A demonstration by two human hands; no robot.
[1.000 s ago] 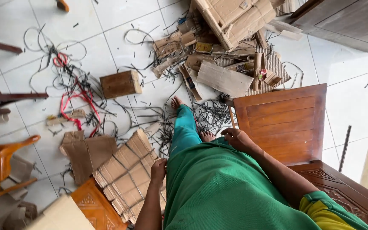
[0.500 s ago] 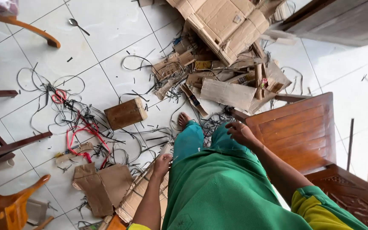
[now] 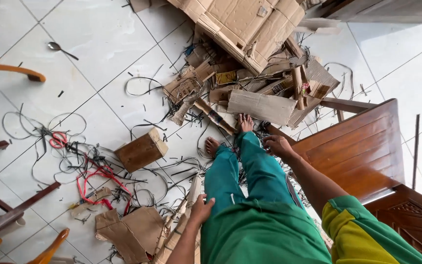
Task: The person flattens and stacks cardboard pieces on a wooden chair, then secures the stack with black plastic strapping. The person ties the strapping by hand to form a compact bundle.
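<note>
1. Cardboard strips (image 3: 179,230), a thin bundle lying on the tiled floor (image 3: 98,44), sit right against the person's left hand (image 3: 202,209), just left of the green-trousered legs (image 3: 242,171).
2. That left hand hangs with fingers loosely spread and thumb out, its grip open; it touches the top of the strips but is not closed around them, as far as can be seen.
3. Her or his right hand (image 3: 278,145) rests near the right knee, fingers curled downward in a slack, half-open grip that holds nothing.
4. Just right of the legs stands a brown wooden panel (image 3: 360,146) with a carved dark piece below it.
5. Beyond the bare feet (image 3: 245,122), a heap of torn cardboard (image 3: 250,54) spreads across the floor, with one flat grey-brown sheet nearest the toes.
6. Left of the legs lies a small wooden block (image 3: 141,150).
7. Farther left of the block, black wires (image 3: 50,142) tangle with red cord (image 3: 94,178).
8. Below the block, beside the strips, lie crumpled brown cardboard scraps (image 3: 128,232).
9. Well beyond the block, a metal spoon (image 3: 60,49) lies alone on the tiles.
</note>
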